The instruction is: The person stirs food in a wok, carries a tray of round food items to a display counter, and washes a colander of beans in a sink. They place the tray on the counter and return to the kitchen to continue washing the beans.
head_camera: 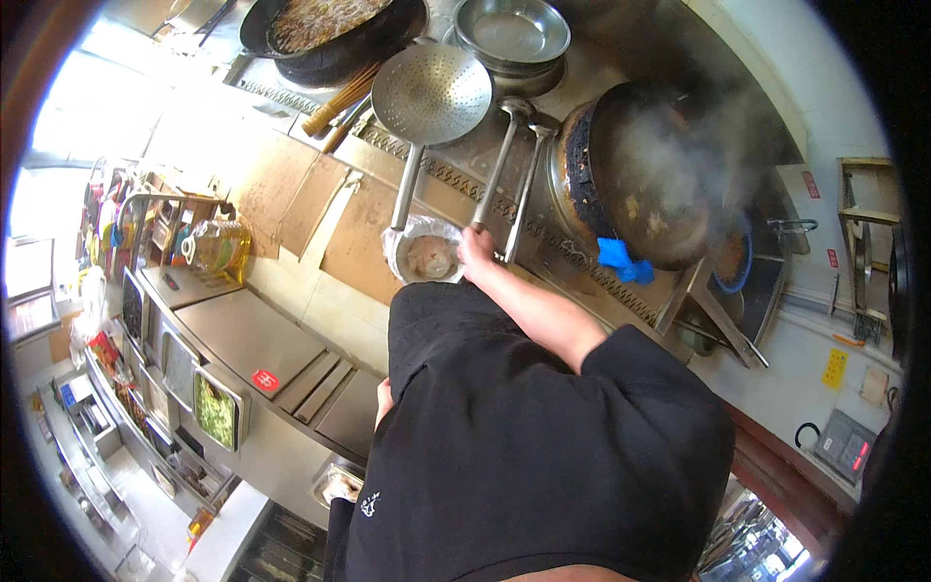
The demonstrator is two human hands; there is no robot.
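My right hand (pixel 476 253) is closed round the handle end of a metal ladle (pixel 498 164), whose bowl rests on the stove between a perforated strainer and a steaming wok. A second long-handled utensil (pixel 529 189) lies beside it, close to my hand. Just left of the hand is a pot lined with a plastic bag (pixel 429 254), with pale contents. The perforated metal strainer (pixel 434 93) has its handle over that pot. The wok (pixel 647 182) is tilted, a blue cloth (pixel 624 262) on its near rim. My left hand (pixel 384 400) shows only partly beside my body; its fingers are hidden.
Another wok with bubbling oil (pixel 320 29) stands at the upper left, a bamboo brush (pixel 345 98) near it. Metal bowls (pixel 513 33) are stacked on the stove. A steel counter (pixel 247 335) with food trays (pixel 216 409) and an oil jug (pixel 222 247) stands at the left.
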